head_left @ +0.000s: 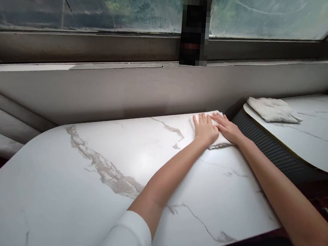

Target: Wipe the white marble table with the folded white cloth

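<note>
A folded white cloth [217, 141] lies at the far right corner of a white marble table [98, 178]. My left hand [205, 129] rests flat on the cloth with its fingers stretched out. Beside it, my right hand [228, 128] also lies flat on the cloth, fingers extended and partly overlapping the left hand's side. Both arms reach forward across the tabletop. Most of the cloth is hidden under my two hands.
A second marble table [314, 141] stands to the right with another white cloth [274, 109] on it. A dark ribbed edge [263, 143] separates the tables. A grey wall ledge and window [104, 6] run along the back, with a blurred dark object [194, 31] on the sill.
</note>
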Demonstrator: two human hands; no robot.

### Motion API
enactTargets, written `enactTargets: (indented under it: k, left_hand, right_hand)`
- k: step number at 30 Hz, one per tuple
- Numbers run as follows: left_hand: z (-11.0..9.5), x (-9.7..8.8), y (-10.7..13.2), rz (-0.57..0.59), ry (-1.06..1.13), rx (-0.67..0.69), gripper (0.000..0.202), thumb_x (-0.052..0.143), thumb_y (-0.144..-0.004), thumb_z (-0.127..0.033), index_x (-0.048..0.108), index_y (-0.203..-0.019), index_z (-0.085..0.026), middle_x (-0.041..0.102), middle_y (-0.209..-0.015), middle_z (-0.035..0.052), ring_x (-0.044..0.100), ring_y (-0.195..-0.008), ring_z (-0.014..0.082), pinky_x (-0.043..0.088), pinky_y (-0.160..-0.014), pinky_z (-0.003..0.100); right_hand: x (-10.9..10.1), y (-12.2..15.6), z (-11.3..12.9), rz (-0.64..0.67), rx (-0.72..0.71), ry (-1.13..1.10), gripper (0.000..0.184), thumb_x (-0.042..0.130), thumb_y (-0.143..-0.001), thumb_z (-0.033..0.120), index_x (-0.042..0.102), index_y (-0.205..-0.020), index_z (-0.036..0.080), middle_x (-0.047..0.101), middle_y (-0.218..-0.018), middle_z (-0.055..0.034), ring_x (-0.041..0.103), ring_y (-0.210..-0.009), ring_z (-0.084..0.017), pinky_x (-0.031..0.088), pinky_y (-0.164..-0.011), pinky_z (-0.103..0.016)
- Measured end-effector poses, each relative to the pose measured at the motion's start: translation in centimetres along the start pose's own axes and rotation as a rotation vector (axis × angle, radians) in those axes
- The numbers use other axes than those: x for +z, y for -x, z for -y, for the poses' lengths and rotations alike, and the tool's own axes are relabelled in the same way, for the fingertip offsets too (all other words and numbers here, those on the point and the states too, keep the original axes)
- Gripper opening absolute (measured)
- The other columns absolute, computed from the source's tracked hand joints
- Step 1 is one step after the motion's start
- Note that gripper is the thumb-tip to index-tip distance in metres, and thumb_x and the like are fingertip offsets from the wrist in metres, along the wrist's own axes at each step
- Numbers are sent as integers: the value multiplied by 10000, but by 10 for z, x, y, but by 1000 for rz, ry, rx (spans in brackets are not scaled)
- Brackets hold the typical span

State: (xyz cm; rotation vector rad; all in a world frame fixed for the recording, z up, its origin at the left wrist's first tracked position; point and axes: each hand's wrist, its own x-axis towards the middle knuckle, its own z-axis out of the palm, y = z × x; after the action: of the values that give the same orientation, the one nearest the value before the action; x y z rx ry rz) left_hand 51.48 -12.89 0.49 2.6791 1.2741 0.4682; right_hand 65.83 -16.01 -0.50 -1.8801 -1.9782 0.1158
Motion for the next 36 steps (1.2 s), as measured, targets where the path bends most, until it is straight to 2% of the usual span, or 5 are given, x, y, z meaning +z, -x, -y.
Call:
enactTargets:
  k: [8,16,21,31,36]
  left_hand:
    - [-63,-14,114,68,34,289,591,236,-933,-348,300,-1414,-10,291,-1482,185,205,-1381,316,89,-1124,541]
    - [-42,-38,194,76,47,437,603,210,-946,-355,268,-1421,12,270,-1482,211,178,-1389,321,127,-1119,552]
    - [-21,-38,172,91,42,377,588,208,-944,-334,277,-1419,7,273,-1486,195,189,-1388,306,115,-1122,541]
    - [74,-29,43,32,-13,23,558,220,-940,-285,281,-1427,-21,265,-1498,151,191,-1395,231,61,-1142,455]
    - [100,-28,16,-12,-70,-82,550,231,-939,-274,298,-1422,-20,282,-1490,163,209,-1389,243,58,-1139,460]
  right_hand:
    - [-23,170,46,-102,105,128,508,233,-952,327,247,-1460,308,273,-1511,17,255,-1372,-216,195,-1138,-495]
    - [-8,233,123,-162,51,278,582,243,-944,246,57,-1493,301,163,-1545,2,236,-1379,-266,263,-1102,-541]
    - [2,195,114,-115,29,289,557,210,-945,232,118,-1494,234,223,-1530,-52,235,-1381,-245,266,-1102,-528]
    - [31,-13,96,73,-5,233,536,241,-902,243,361,-1407,113,305,-1494,-106,221,-1384,-226,214,-1123,-462]
    - [42,-65,97,72,-98,186,526,272,-878,218,403,-1377,115,356,-1469,-117,263,-1373,-212,203,-1126,-446]
